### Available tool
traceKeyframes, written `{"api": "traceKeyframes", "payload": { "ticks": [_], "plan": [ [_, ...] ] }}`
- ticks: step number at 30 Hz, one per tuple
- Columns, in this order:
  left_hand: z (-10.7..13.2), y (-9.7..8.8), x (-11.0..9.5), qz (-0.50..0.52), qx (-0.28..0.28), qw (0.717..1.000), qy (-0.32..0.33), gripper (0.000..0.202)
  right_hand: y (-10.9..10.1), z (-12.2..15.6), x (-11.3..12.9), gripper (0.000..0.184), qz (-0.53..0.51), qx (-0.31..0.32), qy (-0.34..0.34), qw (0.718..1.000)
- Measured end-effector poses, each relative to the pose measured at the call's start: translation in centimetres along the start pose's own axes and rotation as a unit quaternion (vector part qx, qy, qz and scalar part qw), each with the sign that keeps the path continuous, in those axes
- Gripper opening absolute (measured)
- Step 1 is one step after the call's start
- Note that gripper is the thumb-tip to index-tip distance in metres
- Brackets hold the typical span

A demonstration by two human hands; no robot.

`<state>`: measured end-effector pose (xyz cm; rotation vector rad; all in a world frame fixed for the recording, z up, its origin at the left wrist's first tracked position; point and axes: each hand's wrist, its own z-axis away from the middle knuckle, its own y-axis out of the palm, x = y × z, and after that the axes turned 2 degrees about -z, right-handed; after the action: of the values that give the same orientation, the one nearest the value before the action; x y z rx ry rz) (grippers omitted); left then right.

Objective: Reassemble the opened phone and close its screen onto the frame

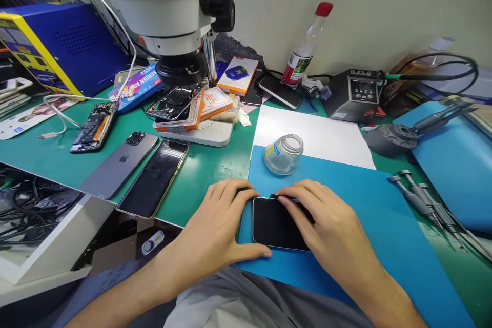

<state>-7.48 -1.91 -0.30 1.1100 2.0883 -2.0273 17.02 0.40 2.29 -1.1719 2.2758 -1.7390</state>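
In the head view, the left hand (219, 220) is spread round one end of a black-screened phone (277, 223), its thumb along the near edge and its forefinger at the far corner, bracing it between them. The right hand (328, 220) lies over the other end, thumb and forefinger closed on a thin dark piece (274, 196) at the phone's far edge. The phone lies flat, screen up, between the hands on a blue mat (376, 215).

Just beyond the hands stands a glass jar (283, 156), with a white sheet (319, 130) behind it. Left of the left hand, a gold-edged phone (157, 177) and a grey phone (119, 164) lie side by side on the green table (211, 161). Right of the right hand are slim metal-ended tools (423, 200); a microscope (169, 15) rises beyond the left hand.
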Motion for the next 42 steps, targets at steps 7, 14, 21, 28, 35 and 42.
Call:
{"api": "traceKeyframes", "payload": {
  "ticks": [7, 14, 21, 28, 35, 42],
  "plan": [
    [-0.1, 0.6, 0.2, 0.009, -0.039, 0.999, 0.015, 0.094, 0.9, -1.5, -0.1, 0.014, -0.03, 0.071, 0.007, 0.997],
    [0.0, 0.4, 0.3, 0.001, -0.048, 0.999, 0.017, 0.092, 1.1, -1.6, -0.3, 0.012, -0.039, 0.073, 0.004, 0.997],
    [-0.1, 0.3, 0.4, 0.005, -0.042, 0.999, 0.019, 0.09, 0.6, -1.9, -0.4, 0.013, 0.053, 0.074, -0.084, 0.992],
    [-0.1, 0.3, 0.4, -0.003, -0.046, 0.999, 0.022, 0.088, 0.2, -2.9, -0.6, 0.015, 0.052, 0.102, -0.114, 0.987],
    [-0.1, 0.4, 0.5, -0.007, -0.052, 0.998, 0.024, 0.088, -0.1, -4.1, -1.5, 0.019, -0.108, 0.155, 0.044, 0.981],
    [-0.2, 0.4, 0.5, 0.0, -0.057, 0.998, 0.025, 0.091, -0.1, -5.1, -1.4, 0.027, -0.168, 0.197, 0.158, 0.953]
  ]
}}
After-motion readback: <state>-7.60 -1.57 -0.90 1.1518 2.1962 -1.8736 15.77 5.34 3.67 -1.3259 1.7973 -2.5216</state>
